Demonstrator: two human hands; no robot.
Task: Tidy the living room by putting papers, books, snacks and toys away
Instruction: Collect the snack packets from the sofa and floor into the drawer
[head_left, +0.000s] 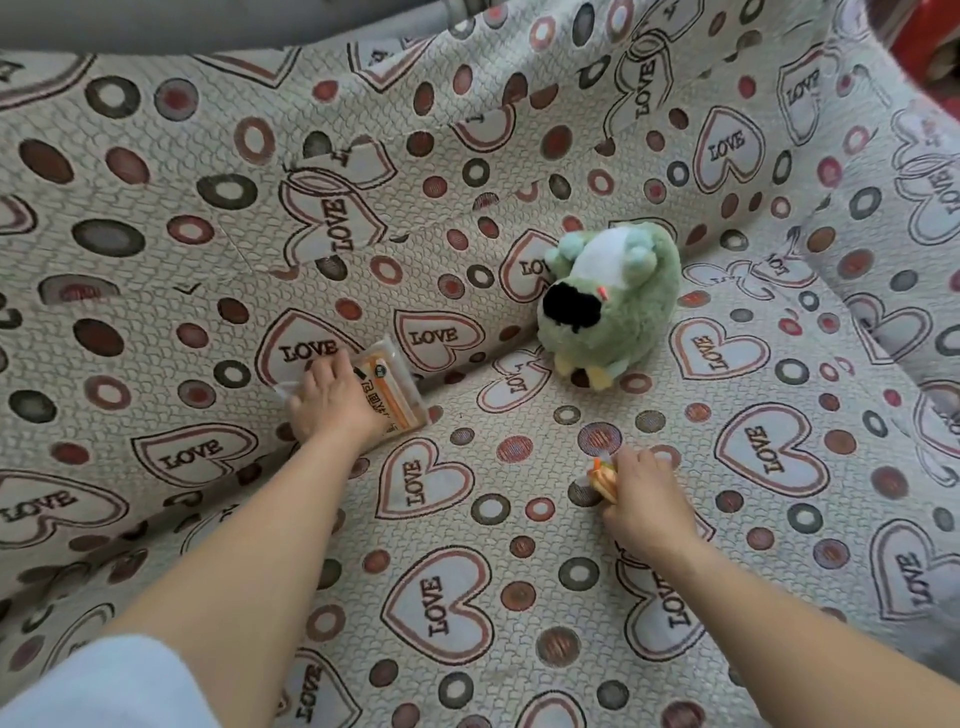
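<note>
Leftward, the left hand (332, 400) lay on a clear snack packet (387, 387) with orange print, fingers curled over its near edge, down in the crease of a sofa cover (441, 597) patterned with hearts and dots. Further right a green plush toy (608, 301) sat on the cover, and the right hand (644, 499) pinched a small orange snack wrapper (602, 478).

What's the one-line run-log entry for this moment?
left hand: on snack packet | right hand: grips small orange snack | green plush toy: untouched on sofa cover
</note>
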